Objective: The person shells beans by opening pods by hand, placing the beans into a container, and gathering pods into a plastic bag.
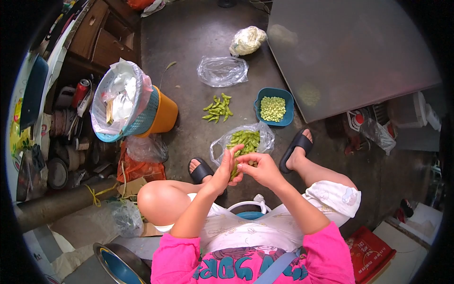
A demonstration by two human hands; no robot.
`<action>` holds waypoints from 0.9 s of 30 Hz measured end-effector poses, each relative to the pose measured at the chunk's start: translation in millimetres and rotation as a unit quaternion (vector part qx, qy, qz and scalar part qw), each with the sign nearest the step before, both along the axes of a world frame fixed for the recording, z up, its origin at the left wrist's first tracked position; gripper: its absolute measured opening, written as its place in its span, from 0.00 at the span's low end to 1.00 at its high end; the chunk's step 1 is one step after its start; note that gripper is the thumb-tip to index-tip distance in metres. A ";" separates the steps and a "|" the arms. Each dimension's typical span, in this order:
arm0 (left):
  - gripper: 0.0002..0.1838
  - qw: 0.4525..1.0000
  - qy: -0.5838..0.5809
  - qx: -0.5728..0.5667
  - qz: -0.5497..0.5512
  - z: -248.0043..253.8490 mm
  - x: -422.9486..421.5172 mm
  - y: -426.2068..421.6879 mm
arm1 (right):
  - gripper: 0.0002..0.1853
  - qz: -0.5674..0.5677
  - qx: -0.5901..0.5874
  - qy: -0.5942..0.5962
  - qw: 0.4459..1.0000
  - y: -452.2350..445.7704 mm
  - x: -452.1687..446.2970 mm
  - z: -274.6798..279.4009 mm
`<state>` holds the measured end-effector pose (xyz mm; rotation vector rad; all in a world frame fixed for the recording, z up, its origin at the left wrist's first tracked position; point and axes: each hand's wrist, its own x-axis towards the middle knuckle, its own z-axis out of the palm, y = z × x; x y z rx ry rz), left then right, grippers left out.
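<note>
1. Along the floor's (191,28) right edge, a grey panel (350,52).
2. At its left edge, a lined bin (148,111).
3. Toward its near edge, an open bag (267,137) of pods (245,139).
4. Just off the panel's left edge, a bowl (288,111) of beans (273,109).
5. Over the bag's near rim, left hand (225,168) and right hand (266,171) together.
6. Left of the bowl, a loose heap (218,109).
7. Clasped in the left, a green pod (234,172); I cannot tell whether the right grips it.
</note>
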<state>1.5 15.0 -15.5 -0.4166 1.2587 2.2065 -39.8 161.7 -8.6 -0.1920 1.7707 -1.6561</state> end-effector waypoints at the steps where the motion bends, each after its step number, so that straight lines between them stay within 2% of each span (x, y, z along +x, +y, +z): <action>1: 0.40 1.000 0.002 -0.007 -0.003 0.4 0.8 -0.4 | 0.11 -0.006 0.005 0.045 0.999 -1.2 1.2 -4.3; 4: 0.39 1.000 0.006 0.004 -0.002 -1.6 1.9 -9.8 | 0.10 -0.076 -0.062 -0.095 0.991 1.3 -1.4 2.0; 5: 0.35 0.998 0.048 -0.029 0.017 -1.0 2.5 -12.8 | 0.08 -0.105 -0.076 -0.165 0.978 1.8 -3.7 5.3; 7: 0.26 0.985 0.130 -0.094 0.055 0.6 3.0 -16.5 | 0.06 -0.142 -0.191 -0.258 0.936 6.7 -7.7 -6.8; 9: 0.18 0.934 0.270 -0.216 0.085 1.6 -1.4 -10.4 | 0.04 -0.157 -0.276 -0.337 0.886 11.6 -10.8 -8.7; 10: 0.15 0.895 0.337 -0.275 0.099 3.9 -3.7 -7.0 | 0.04 -0.164 -0.276 -0.358 0.877 11.5 -11.0 -5.5; 11: 0.19 0.897 0.331 -0.279 0.087 8.6 -2.9 -5.1 | 0.04 -0.172 -0.276 -0.380 0.866 11.3 -10.7 -2.2; 12: 0.19 0.887 0.349 -0.292 0.074 14.1 -3.3 -2.9 | 0.05 -0.180 -0.276 -0.401 0.855 10.8 -10.1 -0.5; 15: 0.15 0.869 0.377 -0.314 0.059 18.4 -3.2 2.6 | 0.05 -0.147 -0.280 -0.403 0.858 6.6 -4.9 0.1; 18: 0.12 0.832 0.399 -0.379 0.064 17.9 -4.2 -3.5 | 0.06 -0.090 -0.233 -0.363 0.898 7.8 -2.9 -1.4; 20: 0.09 0.825 0.394 -0.397 0.085 18.9 -4.8 -6.3 | 0.07 -0.075 -0.087 -0.213 0.970 6.5 -4.3 -0.1; 21: 0.08 0.821 0.391 -0.406 0.095 19.2 -5.1 -7.7 | 0.08 -0.067 -0.012 -0.134 0.989 6.0 -5.4 1.2; 24: 0.10 0.934 0.191 -0.303 0.005 19.0 3.1 -11.6 | 0.10 -0.092 -0.023 -0.017 0.995 6.0 -8.7 10.6; 27: 0.11 0.924 0.225 -0.309 -0.015 14.9 4.1 -7.4 | 0.11 -0.051 -0.046 0.013 0.998 8.3 -11.9 17.0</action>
